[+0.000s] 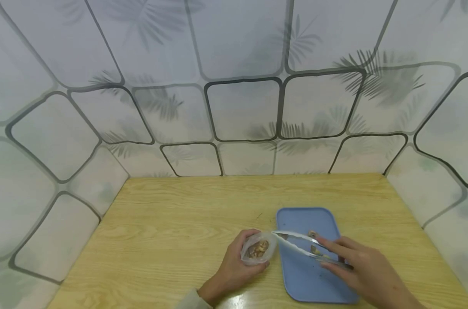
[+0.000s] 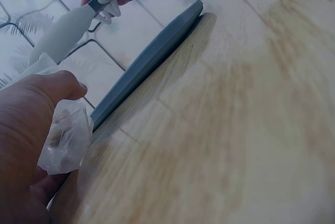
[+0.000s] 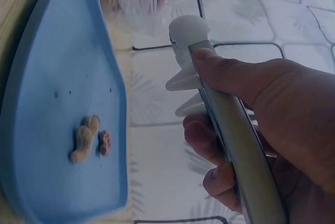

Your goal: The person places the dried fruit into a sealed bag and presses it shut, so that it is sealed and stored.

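Observation:
My left hand (image 1: 234, 266) grips a clear plastic bag (image 1: 271, 248), its mouth turned up and brown nut-like pieces (image 1: 258, 249) inside. In the left wrist view the thumb lies over the crumpled bag (image 2: 65, 148). Metal tongs (image 1: 295, 247) with white heads (image 3: 189, 31) are held in my right hand (image 1: 366, 268), thumb on one arm and fingers on the other. Their tips reach the bag's rim, and a small brown piece (image 1: 282, 236) shows between them; whether it is pinched is unclear. Unshelled peanuts (image 3: 85, 141) and a smaller reddish-brown piece (image 3: 104, 143) lie on the blue tray (image 1: 305, 279).
The blue tray has a raised rim (image 2: 149, 59) and lies on a wood-grain table (image 1: 172, 223), under the tongs and right hand. Dark crumbs (image 3: 56, 94) dot the tray. Patterned walls (image 1: 241, 111) stand at the back and both sides.

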{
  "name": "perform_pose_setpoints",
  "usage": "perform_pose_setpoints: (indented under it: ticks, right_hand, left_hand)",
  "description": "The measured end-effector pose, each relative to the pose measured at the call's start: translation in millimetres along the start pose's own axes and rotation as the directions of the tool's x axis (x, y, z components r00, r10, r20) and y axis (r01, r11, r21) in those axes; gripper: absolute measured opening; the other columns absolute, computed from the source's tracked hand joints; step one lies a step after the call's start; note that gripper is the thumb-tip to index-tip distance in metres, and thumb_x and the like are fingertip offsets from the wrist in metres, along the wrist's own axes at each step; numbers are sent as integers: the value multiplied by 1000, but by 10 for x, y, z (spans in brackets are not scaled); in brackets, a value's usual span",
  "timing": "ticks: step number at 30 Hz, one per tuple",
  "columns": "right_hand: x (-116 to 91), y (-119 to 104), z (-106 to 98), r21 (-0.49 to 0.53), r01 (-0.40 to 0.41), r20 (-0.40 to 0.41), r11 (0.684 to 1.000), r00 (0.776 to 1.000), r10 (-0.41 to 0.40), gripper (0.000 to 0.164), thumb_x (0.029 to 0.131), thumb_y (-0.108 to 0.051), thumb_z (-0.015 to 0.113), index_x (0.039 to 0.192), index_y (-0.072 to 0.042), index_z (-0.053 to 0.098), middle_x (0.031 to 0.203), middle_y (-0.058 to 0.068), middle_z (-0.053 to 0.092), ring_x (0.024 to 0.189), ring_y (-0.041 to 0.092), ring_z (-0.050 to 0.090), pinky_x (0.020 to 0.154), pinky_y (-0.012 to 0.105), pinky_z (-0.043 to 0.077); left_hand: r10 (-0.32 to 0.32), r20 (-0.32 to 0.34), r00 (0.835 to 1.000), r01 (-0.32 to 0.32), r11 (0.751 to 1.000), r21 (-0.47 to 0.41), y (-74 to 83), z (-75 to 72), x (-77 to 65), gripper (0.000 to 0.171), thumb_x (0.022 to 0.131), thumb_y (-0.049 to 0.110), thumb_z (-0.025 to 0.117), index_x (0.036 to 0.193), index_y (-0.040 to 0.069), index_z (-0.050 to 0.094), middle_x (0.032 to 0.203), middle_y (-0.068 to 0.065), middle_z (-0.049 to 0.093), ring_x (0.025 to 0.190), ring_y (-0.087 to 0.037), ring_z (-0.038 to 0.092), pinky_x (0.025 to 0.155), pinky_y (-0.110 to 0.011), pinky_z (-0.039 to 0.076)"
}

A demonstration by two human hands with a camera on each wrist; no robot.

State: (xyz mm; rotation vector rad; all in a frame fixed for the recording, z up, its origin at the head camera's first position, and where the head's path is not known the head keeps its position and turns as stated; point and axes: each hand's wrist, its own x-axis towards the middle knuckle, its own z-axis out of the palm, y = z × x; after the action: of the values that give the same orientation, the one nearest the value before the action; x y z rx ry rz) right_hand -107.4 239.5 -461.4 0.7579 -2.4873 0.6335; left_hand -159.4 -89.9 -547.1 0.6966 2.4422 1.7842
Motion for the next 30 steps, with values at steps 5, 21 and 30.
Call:
perform_pose_setpoints:
  ticks: [5, 21, 30]
  right_hand:
    - [67, -59, 81, 42, 44, -8, 998, 999, -44, 72, 76, -25, 97, 143, -24, 73, 100, -13, 73, 75, -16, 48, 58, 6, 38]
    - [220, -229, 228, 62, 34, 24, 997, 999, -35, 71, 72, -21, 100, 139, -25, 76, 110, 0, 81, 88, 18, 81, 63, 6, 48]
    - [205, -241, 310, 73, 57, 37, 996, 998, -60, 70, 73, -24, 99, 139, -22, 76, 107, -9, 77, 100, 35, 80, 63, 9, 50]
  left_hand:
    - [20, -9, 1000, -20, 1000, 4, -7, -6, -14, 74, 83, 12, 93, 146, 24, 56, 137, 2, 68, 123, -15, 64, 108, -31, 50]
    - [65, -5, 998, -65, 998, 6, -5, 1, -2, 74, 84, 12, 92, 148, 19, 57, 138, -2, 70, 121, -12, 65, 106, -31, 51]
    - [79, -3, 997, -79, 997, 14, -19, -4, -7, 72, 84, 12, 92, 147, 18, 57, 135, -3, 71, 119, -13, 66, 103, -31, 52]
